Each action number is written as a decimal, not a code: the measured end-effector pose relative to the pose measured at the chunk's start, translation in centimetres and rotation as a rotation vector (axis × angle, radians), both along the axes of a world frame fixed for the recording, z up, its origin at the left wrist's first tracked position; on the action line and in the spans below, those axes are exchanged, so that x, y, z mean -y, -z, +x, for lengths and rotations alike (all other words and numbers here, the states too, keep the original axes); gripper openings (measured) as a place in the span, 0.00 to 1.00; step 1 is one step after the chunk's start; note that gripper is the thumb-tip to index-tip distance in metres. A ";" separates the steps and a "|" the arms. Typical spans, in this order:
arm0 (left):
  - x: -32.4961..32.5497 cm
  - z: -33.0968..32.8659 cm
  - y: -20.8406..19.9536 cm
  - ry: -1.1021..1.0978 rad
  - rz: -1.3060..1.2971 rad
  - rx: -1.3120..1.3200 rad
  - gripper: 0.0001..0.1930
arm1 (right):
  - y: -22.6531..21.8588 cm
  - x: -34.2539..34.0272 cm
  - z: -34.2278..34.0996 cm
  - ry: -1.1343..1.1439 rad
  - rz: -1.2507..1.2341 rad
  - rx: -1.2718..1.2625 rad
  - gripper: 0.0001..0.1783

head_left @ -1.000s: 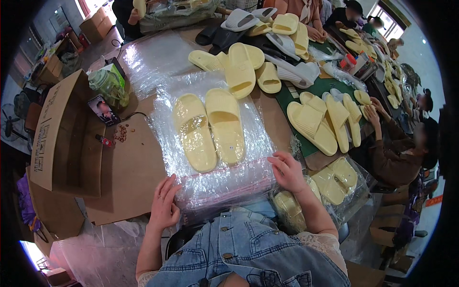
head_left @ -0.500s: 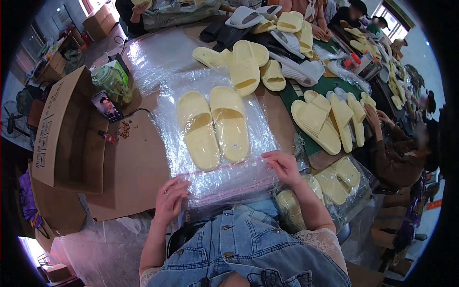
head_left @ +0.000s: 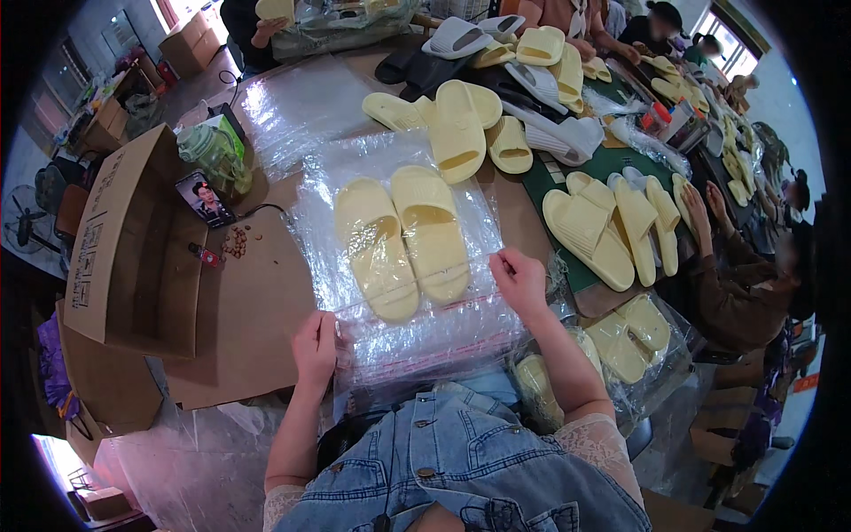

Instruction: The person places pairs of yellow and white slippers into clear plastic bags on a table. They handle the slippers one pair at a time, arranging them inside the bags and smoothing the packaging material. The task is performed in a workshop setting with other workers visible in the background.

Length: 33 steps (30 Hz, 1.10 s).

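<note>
A pair of pale yellow slippers [head_left: 429, 197] lies side by side in a clear plastic bag [head_left: 486, 208], toes pointing away from me. My left hand [head_left: 316, 351] is closed on the bag's near edge at the left, fingers curled in a fist. On the right, my right hand [head_left: 520, 282] pinches the same edge. Between both hands the edge is stretched across the heels of the slippers. Beneath it lie more flat clear bags with pink strips [head_left: 425, 353], close to my body.
A cardboard box [head_left: 133, 257] stands at left, beside a propped phone [head_left: 205, 199] and a green jug [head_left: 213, 155]. Loose yellow slippers [head_left: 587, 229] lie right, with bagged slippers [head_left: 620, 341] by my right forearm. More slippers [head_left: 461, 133] are piled beyond. Co-workers sit along the right.
Both hands have closed from spread fingers onto the bag's edge. My right hand has moved slightly away from me, and the edge now crosses the heels of the slippers.
</note>
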<state>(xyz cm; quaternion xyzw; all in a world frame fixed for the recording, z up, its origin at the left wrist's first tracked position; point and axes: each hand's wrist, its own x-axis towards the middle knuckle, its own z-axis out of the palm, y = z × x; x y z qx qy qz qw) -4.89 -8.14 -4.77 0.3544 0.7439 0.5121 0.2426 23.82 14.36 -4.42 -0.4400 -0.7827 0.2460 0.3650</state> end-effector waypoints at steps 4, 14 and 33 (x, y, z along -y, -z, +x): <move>-1.1 -0.4 2.8 0.032 0.051 0.141 0.15 | 1.1 -0.2 -0.4 0.023 -0.044 0.203 0.07; -1.3 -0.3 3.5 -0.036 -0.040 -0.050 0.15 | -0.2 8.2 -7.5 -0.665 0.177 0.347 0.30; -4.0 4.6 -4.2 0.351 0.181 -0.760 0.23 | 2.5 5.6 -5.6 -0.270 0.261 0.467 0.35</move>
